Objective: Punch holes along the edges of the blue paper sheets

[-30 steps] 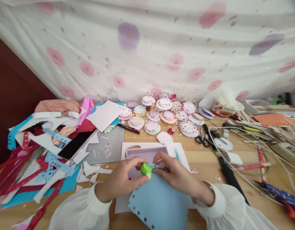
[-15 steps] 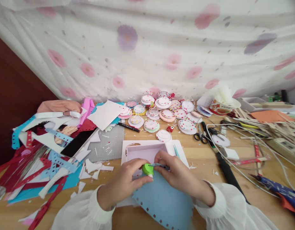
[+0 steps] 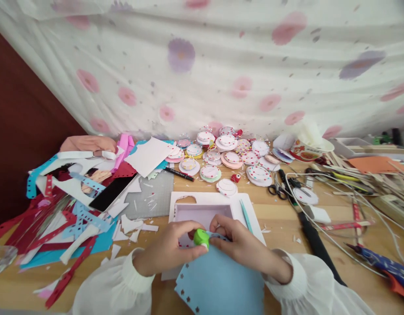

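Squeezes green punch (image 3: 201, 237) with left hand (image 3: 169, 250), pinches blue sheet (image 3: 221, 284) edge with right hand (image 3: 243, 250), just before white tray (image 3: 202, 197). Has swung sheet round, probably feeding punch a fresh stretch of edge.

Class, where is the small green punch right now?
The green punch is low centre in the head view, gripped by the left hand on the top edge of the blue sheet that the right hand holds, just before the white tray.

One head-worn camera looked forward and down, close over the near edge of the table (image 3: 280, 218); left hand (image 3: 169, 251) and right hand (image 3: 244, 249) sat low in view, flowered cloth (image 3: 221, 65) filling the top.
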`<state>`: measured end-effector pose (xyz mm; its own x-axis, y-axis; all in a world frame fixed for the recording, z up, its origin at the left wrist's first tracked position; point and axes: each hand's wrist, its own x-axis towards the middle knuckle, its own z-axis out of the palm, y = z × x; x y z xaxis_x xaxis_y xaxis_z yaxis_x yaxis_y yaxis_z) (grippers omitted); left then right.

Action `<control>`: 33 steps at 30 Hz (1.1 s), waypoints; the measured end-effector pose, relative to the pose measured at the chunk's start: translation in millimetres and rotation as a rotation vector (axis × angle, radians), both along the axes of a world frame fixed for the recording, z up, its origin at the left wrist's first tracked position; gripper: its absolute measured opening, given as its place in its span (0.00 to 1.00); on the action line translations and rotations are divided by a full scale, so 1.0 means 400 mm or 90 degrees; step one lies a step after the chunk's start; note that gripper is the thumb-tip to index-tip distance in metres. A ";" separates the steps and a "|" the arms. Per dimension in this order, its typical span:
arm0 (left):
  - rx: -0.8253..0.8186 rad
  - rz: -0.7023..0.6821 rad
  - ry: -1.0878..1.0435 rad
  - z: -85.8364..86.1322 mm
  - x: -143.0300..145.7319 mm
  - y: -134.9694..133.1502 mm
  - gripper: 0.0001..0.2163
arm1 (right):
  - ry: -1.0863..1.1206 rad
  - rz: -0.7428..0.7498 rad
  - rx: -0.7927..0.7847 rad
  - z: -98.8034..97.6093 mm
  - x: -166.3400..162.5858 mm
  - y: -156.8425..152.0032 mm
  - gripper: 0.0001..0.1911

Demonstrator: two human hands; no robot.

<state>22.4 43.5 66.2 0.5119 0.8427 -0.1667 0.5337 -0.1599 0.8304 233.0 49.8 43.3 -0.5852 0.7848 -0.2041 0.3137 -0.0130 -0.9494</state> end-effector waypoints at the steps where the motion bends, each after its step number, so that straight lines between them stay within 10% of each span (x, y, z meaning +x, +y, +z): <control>1: 0.003 0.001 -0.003 -0.001 0.001 0.000 0.13 | 0.003 -0.001 -0.002 -0.001 0.000 0.001 0.04; 23: -0.086 0.035 -0.104 -0.025 0.004 0.003 0.21 | 0.029 -0.013 0.001 -0.004 0.000 0.000 0.09; 33: -0.109 -0.036 -0.076 0.026 0.007 0.035 0.09 | 0.017 0.007 -0.016 -0.008 0.001 0.006 0.08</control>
<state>25.0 57.4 76.6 0.5822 0.7766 -0.2407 0.4240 -0.0373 0.9049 233.4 52.0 40.1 -0.5988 0.7737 -0.2070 0.2881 -0.0331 -0.9570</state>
